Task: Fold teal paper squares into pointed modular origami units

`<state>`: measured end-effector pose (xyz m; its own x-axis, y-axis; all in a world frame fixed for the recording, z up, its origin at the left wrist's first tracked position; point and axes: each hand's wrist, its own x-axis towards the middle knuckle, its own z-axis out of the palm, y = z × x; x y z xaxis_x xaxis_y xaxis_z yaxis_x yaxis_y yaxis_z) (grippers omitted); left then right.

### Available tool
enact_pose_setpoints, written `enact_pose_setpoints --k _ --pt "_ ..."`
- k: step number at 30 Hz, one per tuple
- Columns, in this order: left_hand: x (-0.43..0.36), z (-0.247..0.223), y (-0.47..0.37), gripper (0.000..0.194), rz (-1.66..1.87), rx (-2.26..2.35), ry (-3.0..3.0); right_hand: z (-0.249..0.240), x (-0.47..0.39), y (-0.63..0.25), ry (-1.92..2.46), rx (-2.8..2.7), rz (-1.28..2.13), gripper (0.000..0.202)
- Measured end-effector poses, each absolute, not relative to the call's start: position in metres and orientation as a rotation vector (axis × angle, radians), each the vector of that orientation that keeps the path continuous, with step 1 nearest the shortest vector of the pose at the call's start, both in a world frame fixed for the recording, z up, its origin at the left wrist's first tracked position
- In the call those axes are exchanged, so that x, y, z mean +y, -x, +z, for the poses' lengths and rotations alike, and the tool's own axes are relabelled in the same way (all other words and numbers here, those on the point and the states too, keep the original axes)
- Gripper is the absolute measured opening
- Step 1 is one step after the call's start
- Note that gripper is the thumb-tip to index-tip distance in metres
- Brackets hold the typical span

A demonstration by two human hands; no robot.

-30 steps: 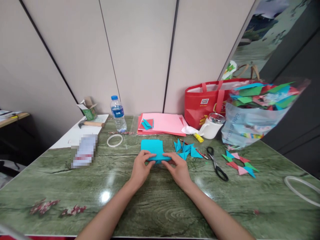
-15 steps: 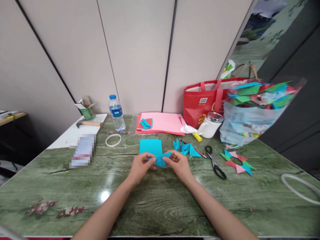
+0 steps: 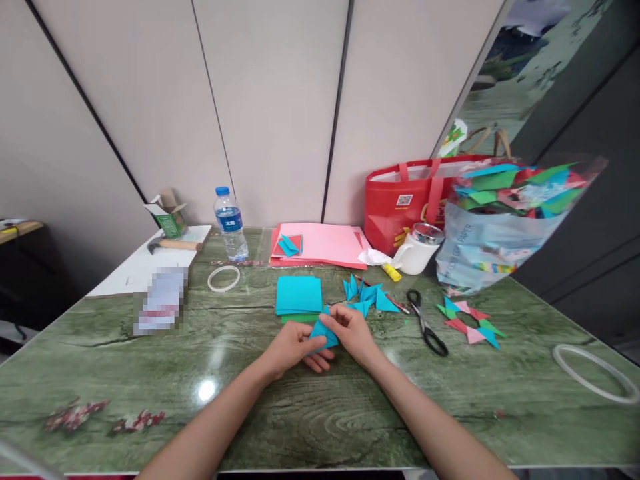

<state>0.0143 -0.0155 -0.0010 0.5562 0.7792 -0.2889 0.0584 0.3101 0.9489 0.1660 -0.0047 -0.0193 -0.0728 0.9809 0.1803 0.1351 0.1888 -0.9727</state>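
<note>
Between my two hands is a folded piece of blue paper [image 3: 324,334]. My left hand [image 3: 296,347] pinches its lower left part, thumb on top and the other fingers beneath. At its upper right, the thumb and fingers of my right hand [image 3: 351,329] grip the same piece. Just beyond my hands lies a stack of blue paper [image 3: 299,295], with a green sheet [image 3: 300,319] showing under its near edge. Several folded blue paper pieces [image 3: 373,294] are grouped behind my right hand.
To the right lie black-handled scissors [image 3: 427,323] and a multicoloured paper ring [image 3: 471,323]. A white mug [image 3: 417,250], a red bag [image 3: 393,207] and a plastic bag of folded papers [image 3: 493,247] stand behind. Leftward are a bottle [image 3: 231,227], a tape ring [image 3: 223,279] and a hammer [image 3: 175,245].
My hands have drawn slightly nearer to me and closer together. The folded blue paper has turned to a steeper tilt, and the green sheet under the stack now shows.
</note>
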Motion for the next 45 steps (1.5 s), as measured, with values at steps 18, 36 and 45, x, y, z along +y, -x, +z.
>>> enact_pose_setpoints --k 18,36,45 --pt "-0.023 -0.001 -0.021 0.036 0.547 0.802 -1.108 -0.017 -0.014 -0.158 1.118 -1.63 0.971 0.024" --pt "-0.001 0.008 -0.005 0.027 1.16 1.077 -1.128 -0.012 -0.009 -0.163 1.01 -1.429 1.238 0.023" --pt "-0.002 0.005 -0.007 0.028 1.037 1.007 -1.039 -0.023 -0.002 -0.169 1.1 -1.311 1.192 0.025"
